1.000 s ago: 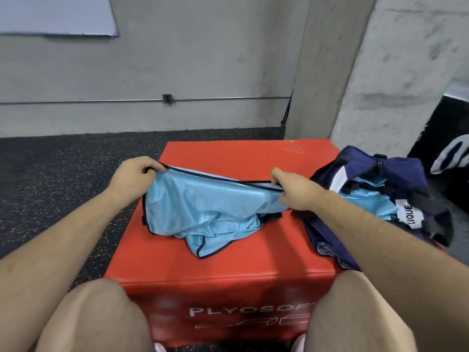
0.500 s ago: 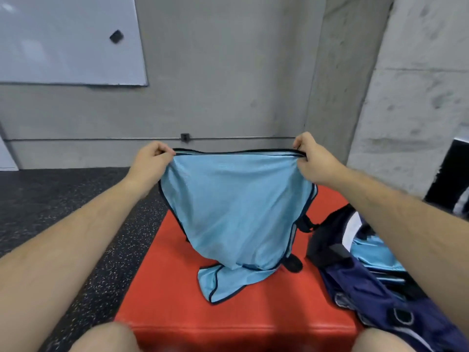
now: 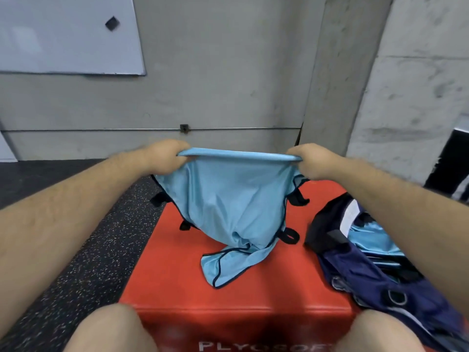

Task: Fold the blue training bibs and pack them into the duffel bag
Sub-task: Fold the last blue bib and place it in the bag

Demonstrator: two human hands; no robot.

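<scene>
A light blue training bib (image 3: 233, 199) with dark trim hangs stretched between my two hands above the red box. My left hand (image 3: 165, 157) grips its upper left corner and my right hand (image 3: 311, 161) grips the upper right corner. The bib's lower end lies crumpled on the box top. The navy duffel bag (image 3: 375, 273) sits open on the box's right side under my right forearm, with light blue bibs (image 3: 373, 237) visible inside it.
The red foam plyo box (image 3: 253, 290) stands on dark speckled rubber floor (image 3: 76, 250). A concrete wall with a whiteboard (image 3: 68, 34) and a pillar (image 3: 330, 72) rise behind. My bare knees press against the box's front.
Both hands lifted the bib off the box and pulled it taut by its top edge. Now the top edge has rolled over and the hands sit slightly lower.
</scene>
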